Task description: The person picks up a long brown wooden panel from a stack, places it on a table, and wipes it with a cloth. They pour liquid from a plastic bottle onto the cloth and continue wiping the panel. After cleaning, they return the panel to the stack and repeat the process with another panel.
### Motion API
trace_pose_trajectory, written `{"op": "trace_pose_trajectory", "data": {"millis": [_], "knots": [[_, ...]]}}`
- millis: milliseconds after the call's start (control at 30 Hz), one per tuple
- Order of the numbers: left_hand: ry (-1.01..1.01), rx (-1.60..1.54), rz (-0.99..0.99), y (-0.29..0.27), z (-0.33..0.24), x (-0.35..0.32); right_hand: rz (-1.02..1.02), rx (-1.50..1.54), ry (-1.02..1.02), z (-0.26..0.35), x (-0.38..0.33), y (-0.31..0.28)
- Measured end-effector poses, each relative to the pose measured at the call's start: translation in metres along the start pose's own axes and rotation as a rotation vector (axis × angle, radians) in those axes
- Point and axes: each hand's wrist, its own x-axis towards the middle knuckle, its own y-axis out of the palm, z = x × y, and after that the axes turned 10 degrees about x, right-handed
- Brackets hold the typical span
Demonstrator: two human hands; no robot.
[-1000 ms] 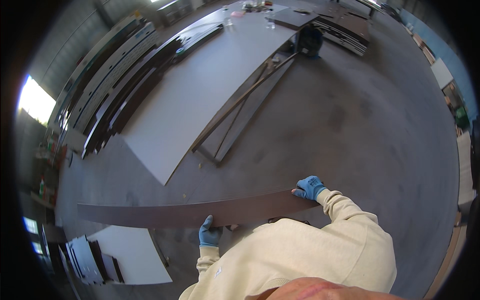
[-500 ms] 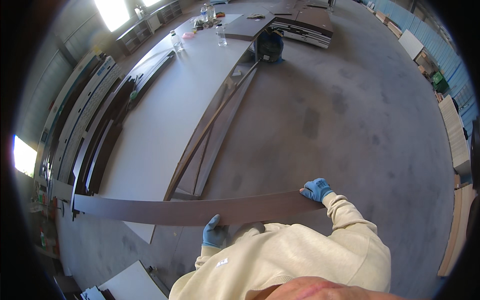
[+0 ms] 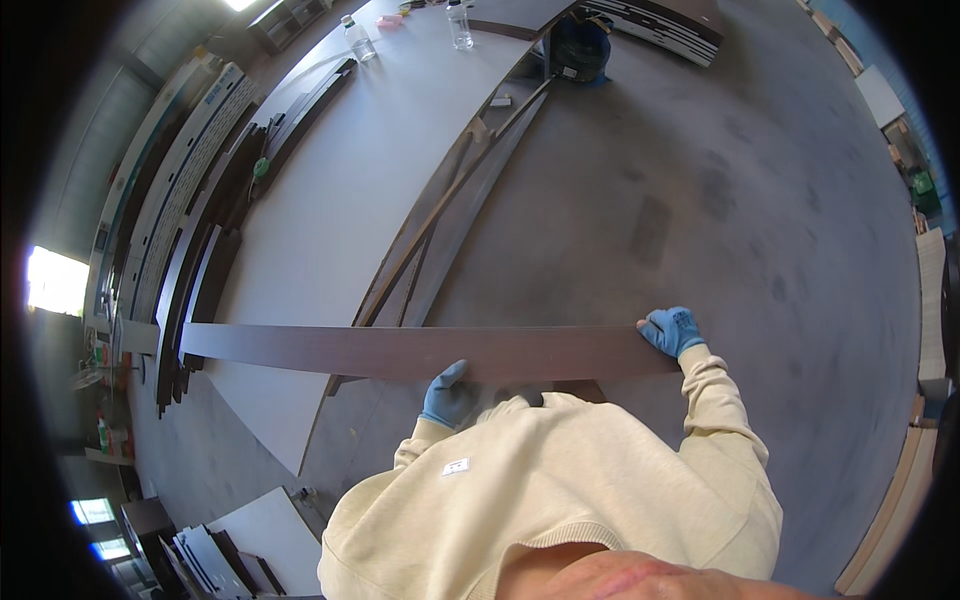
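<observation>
Across my front runs a long brown board (image 3: 540, 350), its left end over the near part of a white worktable (image 3: 290, 220). My right hand (image 3: 672, 331), in a blue glove, is closed around the board's right end. At the board's near edge, left of its middle, my left hand (image 3: 449, 396) grips it from below, also in a blue glove; the thumb shows and the other fingers are mostly hidden. The board's left end lies close to several dark strips (image 3: 200, 270) stacked along the table's left side.
Two clear bottles (image 3: 459, 26) stand at the table's far end. A dark bin (image 3: 580, 48) is beside the table, near a stack of brown panels (image 3: 655, 22). Slanting wooden bars (image 3: 450, 185) run below the table's right edge. Panels (image 3: 262, 525) lean at the lower left.
The board has moved away from my body and a little to the right in view, with both hands still on it. My view has tilted lower.
</observation>
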Motion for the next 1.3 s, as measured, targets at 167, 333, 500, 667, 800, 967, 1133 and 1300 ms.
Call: {"op": "trace_pose_trajectory", "data": {"millis": [167, 333, 500, 667, 800, 967, 1133, 1300], "knots": [[0.096, -0.179, -0.034, 0.058, -0.007, 0.064, 0.002, -0.01, -0.137, -0.052, 0.119, -0.047], [0.181, -0.285, -0.045, 0.096, -0.031, 0.108, -0.029, -0.034, -0.295, -0.065, 0.248, -0.069], [0.264, -0.36, -0.04, 0.087, -0.078, 0.152, 0.002, -0.05, -0.449, -0.046, 0.385, -0.068], [0.388, -0.458, -0.23, 0.046, -0.138, 0.213, 0.043, -0.068, -0.509, -0.008, 0.521, -0.049], [0.461, -0.499, -0.116, 0.036, -0.18, 0.241, 0.052, -0.125, -0.556, 0.018, 0.603, -0.03], [0.504, -0.543, -0.172, 0.018, -0.244, 0.265, 0.059, -0.042, -0.584, 0.049, 0.694, 0.009], [0.504, -0.651, -0.251, 0.009, -0.283, 0.303, 0.064, -0.075, -0.554, 0.054, 0.764, 0.045], [0.549, -0.597, -0.348, 0.007, -0.311, 0.337, 0.112, -0.042, -0.534, 0.055, 0.824, 0.086]]}}
